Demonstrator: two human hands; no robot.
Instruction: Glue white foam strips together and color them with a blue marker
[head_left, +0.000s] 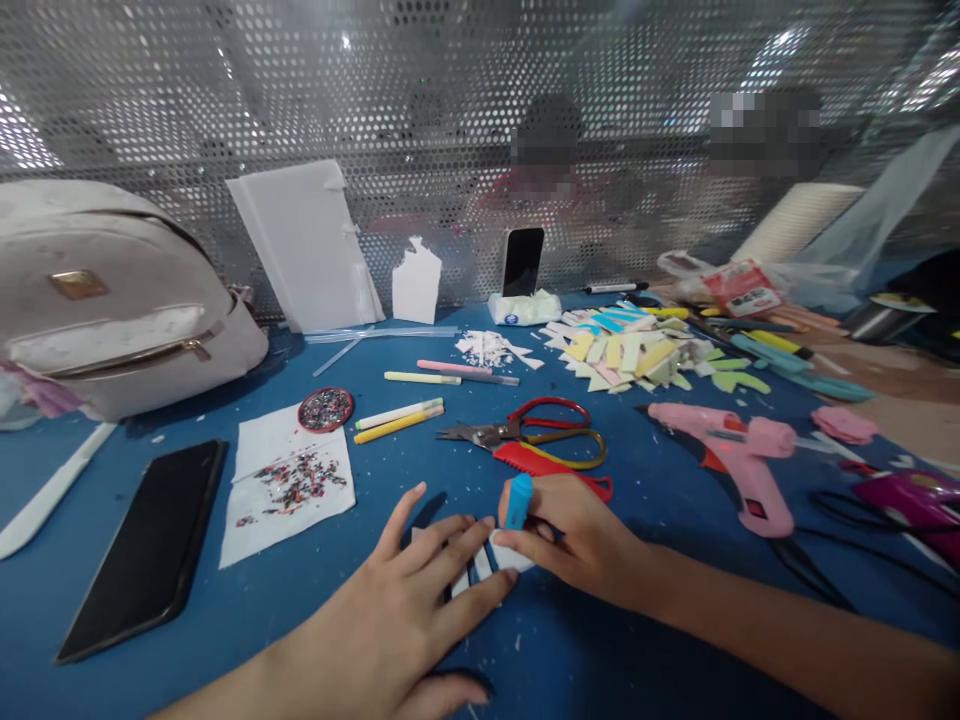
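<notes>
My left hand (416,600) lies with its fingers spread over small white pieces (482,566) that look like paper or foam board. Just beside it, my right hand (581,530) is closed around a blue highlighter (519,500), held nearly upright over the white pieces. Its tip is hidden by my fingers. Beyond my right hand lie scissors (495,434) with red and yellow handles and a red-handled tool (536,460). Several slim coloured pens (401,420) rest ahead of my left hand. To the left, loose sequins (296,482) lie on a white tissue (251,540), near a round red-rimmed container of them (325,409).
A black phone (150,540) and white backpack (135,300) stand left. A pink glue gun (727,450) with a cable lies right. A pile of cut strips (630,350) sits further back. White boards (307,245) lean on the perforated metal screen (450,120).
</notes>
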